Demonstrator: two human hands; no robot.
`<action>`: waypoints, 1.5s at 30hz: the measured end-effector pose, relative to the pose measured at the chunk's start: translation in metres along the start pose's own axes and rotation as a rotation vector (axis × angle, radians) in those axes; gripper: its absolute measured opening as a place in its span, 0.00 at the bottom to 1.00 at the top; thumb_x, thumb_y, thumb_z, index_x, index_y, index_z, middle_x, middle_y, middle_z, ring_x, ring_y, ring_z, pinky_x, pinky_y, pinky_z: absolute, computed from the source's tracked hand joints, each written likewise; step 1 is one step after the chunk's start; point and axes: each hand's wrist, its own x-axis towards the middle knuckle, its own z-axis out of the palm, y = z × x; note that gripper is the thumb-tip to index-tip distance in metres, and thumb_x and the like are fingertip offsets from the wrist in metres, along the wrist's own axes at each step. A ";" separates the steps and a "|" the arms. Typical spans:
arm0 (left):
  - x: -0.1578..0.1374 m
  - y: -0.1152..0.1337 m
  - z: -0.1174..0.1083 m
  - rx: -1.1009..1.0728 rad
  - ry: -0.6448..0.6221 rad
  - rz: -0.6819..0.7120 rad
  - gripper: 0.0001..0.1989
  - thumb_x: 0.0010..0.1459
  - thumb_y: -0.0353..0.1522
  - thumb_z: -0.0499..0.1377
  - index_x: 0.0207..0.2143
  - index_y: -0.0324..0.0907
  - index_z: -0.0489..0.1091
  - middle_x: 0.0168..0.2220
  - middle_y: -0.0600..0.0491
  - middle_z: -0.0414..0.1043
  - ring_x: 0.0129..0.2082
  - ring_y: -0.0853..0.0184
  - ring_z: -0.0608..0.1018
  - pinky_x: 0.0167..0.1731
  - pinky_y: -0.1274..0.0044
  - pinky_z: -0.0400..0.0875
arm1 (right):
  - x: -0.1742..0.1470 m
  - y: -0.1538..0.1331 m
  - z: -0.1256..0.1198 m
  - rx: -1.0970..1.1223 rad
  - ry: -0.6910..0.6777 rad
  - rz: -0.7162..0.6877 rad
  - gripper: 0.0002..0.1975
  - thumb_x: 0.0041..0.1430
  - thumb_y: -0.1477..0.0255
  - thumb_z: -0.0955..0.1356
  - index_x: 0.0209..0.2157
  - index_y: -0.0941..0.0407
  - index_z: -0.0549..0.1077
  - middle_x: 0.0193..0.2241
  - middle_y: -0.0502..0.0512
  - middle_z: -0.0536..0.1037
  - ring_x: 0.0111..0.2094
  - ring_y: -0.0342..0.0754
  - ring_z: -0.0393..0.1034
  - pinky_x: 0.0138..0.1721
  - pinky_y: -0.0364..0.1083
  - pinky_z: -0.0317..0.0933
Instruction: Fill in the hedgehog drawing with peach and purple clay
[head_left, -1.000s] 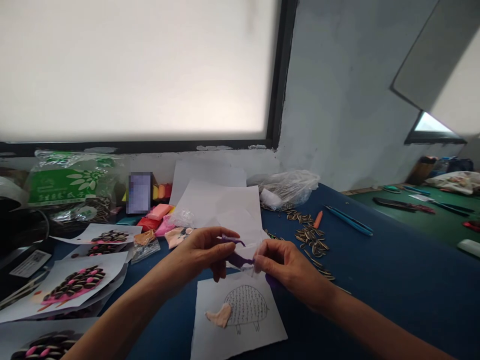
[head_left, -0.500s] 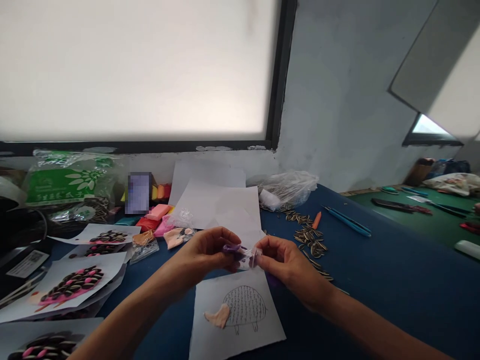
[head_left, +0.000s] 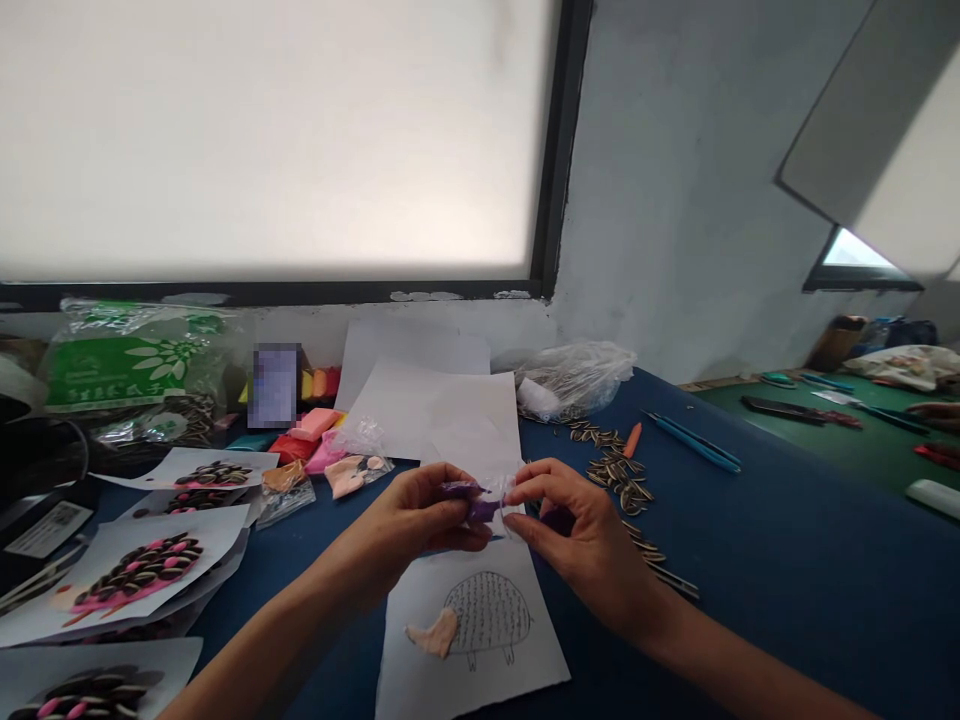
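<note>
Fingers of our left hand [head_left: 416, 515] grip a soft purple piece [head_left: 482, 511] in clear crinkled plastic film [head_left: 496, 487]; it seemingly points rightward, toward our right hand [head_left: 589, 525] pinching that film.

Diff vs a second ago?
Right hand uncurled slightly; the purple lump rose from below it to between thumb and fingers. Far right, apparently another person's hand entered. No visible release: left hand still grips purple material, right the clear film. Drawing sheet, seeds, tweezers stayed.
</note>
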 end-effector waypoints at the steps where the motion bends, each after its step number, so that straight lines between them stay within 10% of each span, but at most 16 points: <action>1: 0.000 -0.001 0.001 -0.004 0.002 0.000 0.19 0.50 0.40 0.71 0.39 0.39 0.71 0.36 0.51 0.78 0.38 0.62 0.81 0.48 0.68 0.73 | 0.000 0.001 0.000 0.015 -0.004 0.014 0.05 0.58 0.70 0.70 0.36 0.53 0.79 0.41 0.54 0.75 0.25 0.41 0.64 0.25 0.42 0.64; 7: -0.002 0.003 0.008 0.043 0.001 0.000 0.19 0.49 0.40 0.71 0.38 0.39 0.72 0.38 0.51 0.77 0.41 0.62 0.80 0.49 0.70 0.72 | 0.000 0.000 0.001 0.056 -0.029 0.091 0.12 0.59 0.70 0.68 0.43 0.54 0.80 0.30 0.52 0.78 0.22 0.42 0.65 0.24 0.42 0.64; 18: 0.001 0.001 0.014 0.146 0.125 0.075 0.19 0.47 0.41 0.71 0.33 0.39 0.69 0.22 0.57 0.73 0.20 0.70 0.76 0.16 0.82 0.63 | -0.001 0.002 0.004 0.196 -0.133 0.177 0.11 0.57 0.66 0.72 0.41 0.55 0.81 0.22 0.46 0.71 0.20 0.40 0.63 0.22 0.41 0.62; 28: -0.001 0.003 0.006 0.077 0.044 0.067 0.20 0.48 0.32 0.71 0.44 0.42 0.74 0.38 0.51 0.80 0.40 0.64 0.79 0.43 0.73 0.70 | 0.001 -0.002 0.001 0.122 -0.021 0.161 0.04 0.57 0.71 0.68 0.33 0.54 0.77 0.21 0.46 0.70 0.20 0.40 0.61 0.20 0.39 0.60; 45: 0.006 -0.004 0.013 0.074 0.198 0.141 0.12 0.41 0.30 0.70 0.28 0.39 0.71 0.22 0.58 0.74 0.22 0.73 0.73 0.25 0.79 0.69 | -0.003 -0.005 0.006 0.134 -0.079 0.166 0.03 0.58 0.73 0.69 0.34 0.56 0.77 0.32 0.49 0.76 0.20 0.38 0.64 0.21 0.38 0.63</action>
